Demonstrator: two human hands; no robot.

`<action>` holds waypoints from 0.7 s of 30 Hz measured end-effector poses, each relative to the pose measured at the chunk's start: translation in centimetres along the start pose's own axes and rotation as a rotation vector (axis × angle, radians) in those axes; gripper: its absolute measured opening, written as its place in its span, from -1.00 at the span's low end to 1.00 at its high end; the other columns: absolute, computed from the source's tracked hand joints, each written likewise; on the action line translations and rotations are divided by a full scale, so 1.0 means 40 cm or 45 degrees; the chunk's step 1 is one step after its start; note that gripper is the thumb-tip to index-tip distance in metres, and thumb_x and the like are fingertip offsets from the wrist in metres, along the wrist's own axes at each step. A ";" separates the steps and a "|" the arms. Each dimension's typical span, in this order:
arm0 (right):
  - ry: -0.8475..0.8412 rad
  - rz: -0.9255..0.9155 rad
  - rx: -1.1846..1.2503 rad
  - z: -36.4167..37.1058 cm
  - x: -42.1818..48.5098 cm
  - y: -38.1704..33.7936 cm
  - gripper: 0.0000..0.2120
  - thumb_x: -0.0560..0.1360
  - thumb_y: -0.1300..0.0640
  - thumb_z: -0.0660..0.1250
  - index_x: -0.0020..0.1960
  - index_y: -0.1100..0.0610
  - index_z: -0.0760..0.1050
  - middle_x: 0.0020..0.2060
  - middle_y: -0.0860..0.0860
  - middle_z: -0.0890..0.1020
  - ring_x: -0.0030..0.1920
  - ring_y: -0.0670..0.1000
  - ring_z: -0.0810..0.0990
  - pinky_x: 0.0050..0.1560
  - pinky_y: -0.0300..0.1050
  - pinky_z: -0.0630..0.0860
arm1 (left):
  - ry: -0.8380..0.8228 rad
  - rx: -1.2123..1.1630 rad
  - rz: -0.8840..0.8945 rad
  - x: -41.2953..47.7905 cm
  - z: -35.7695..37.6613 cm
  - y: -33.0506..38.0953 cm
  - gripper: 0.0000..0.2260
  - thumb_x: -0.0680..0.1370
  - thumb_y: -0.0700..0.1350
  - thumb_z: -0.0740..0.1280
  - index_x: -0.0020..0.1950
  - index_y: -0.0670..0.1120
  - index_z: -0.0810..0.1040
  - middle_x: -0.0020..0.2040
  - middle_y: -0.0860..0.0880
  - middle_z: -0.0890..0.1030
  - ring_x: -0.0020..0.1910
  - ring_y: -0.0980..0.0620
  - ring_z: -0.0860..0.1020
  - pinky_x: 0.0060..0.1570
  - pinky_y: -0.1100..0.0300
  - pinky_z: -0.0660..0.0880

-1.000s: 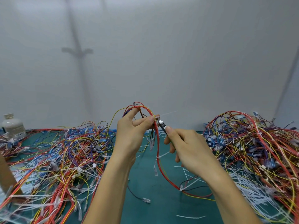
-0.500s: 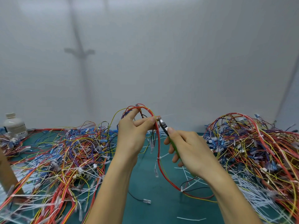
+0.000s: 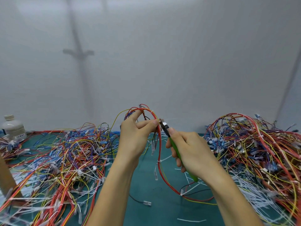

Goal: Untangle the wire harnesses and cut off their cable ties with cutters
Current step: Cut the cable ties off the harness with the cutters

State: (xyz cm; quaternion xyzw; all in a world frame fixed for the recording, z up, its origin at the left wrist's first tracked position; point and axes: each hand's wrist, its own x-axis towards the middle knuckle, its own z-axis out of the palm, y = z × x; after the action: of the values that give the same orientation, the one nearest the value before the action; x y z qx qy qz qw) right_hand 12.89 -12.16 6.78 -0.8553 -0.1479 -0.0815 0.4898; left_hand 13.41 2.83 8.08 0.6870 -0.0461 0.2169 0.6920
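Pinches the wire harness [image 3: 160,154] near the top of its loop between thumb and forefinger of the left hand [image 3: 135,137], above the green mat [image 3: 146,185], red and yellow strands trailing down onto the mat between the wrists. Grips the green-handled cutters [image 3: 175,147] in the curled fingers of the right hand [image 3: 193,154], forefinger laid along the tool, metal nose right at the wires beside the left thumb tip. Flanked on the mat by the left pile [image 3: 65,152] and the right pile [image 3: 260,144] of tangled harnesses, a white bottle [image 3: 13,128] at the far left edge.
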 end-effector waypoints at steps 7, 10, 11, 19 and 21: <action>-0.012 0.024 0.058 0.002 -0.002 0.001 -0.48 0.61 -0.23 0.09 -0.24 0.10 0.57 -0.47 0.00 0.56 -0.50 0.00 0.55 -0.43 0.05 0.57 | 0.008 -0.014 0.021 -0.004 0.001 0.002 -0.54 0.54 -0.20 0.40 0.41 -0.05 0.39 -0.17 0.06 0.73 -0.10 0.15 0.69 0.35 -0.01 0.40; 0.075 0.047 0.239 0.004 0.003 -0.001 -0.50 0.59 -0.24 0.10 -0.21 0.10 0.58 -0.45 0.00 0.57 -0.49 0.00 0.54 -0.47 -0.03 0.52 | -0.049 -0.117 -0.035 -0.001 -0.006 0.005 -0.51 0.55 -0.20 0.38 0.45 -0.09 0.33 -0.10 0.02 0.74 -0.13 0.09 0.70 -0.08 0.21 0.59; 0.121 0.048 0.313 0.002 0.006 -0.002 -0.50 0.57 -0.25 0.10 -0.21 0.10 0.58 -0.43 0.00 0.58 -0.49 0.00 0.54 -0.48 -0.05 0.52 | -0.070 -0.172 -0.064 0.001 -0.011 0.006 -0.52 0.55 -0.22 0.38 0.44 -0.11 0.33 -0.06 -0.03 0.73 -0.11 0.05 0.70 -0.17 0.23 0.60; 0.157 0.011 0.410 -0.016 0.007 0.002 -0.77 0.39 -0.10 0.49 -0.18 0.05 0.59 -0.49 -0.04 0.57 -0.47 -0.09 0.54 -0.37 -0.04 0.59 | -0.146 -0.412 -0.180 0.010 -0.026 0.002 -0.45 0.48 -0.36 0.41 0.45 -0.21 0.36 -0.10 -0.14 0.70 -0.18 -0.02 0.69 -0.18 0.26 0.60; 0.133 -0.017 0.404 -0.004 0.005 -0.001 -0.81 0.39 -0.05 0.50 -0.18 0.05 0.59 -0.49 -0.10 0.57 -0.46 -0.12 0.53 -0.38 -0.10 0.55 | -0.128 -0.331 -0.139 0.008 -0.020 0.000 -0.43 0.46 -0.32 0.45 0.44 -0.20 0.37 -0.18 -0.11 0.67 -0.24 0.03 0.66 -0.24 0.27 0.59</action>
State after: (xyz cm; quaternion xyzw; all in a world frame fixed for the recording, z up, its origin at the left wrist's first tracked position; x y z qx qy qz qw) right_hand 13.08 -12.25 6.97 -0.7609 -0.1388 -0.1047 0.6251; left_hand 13.50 3.67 8.16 0.6032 -0.0709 0.1365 0.7826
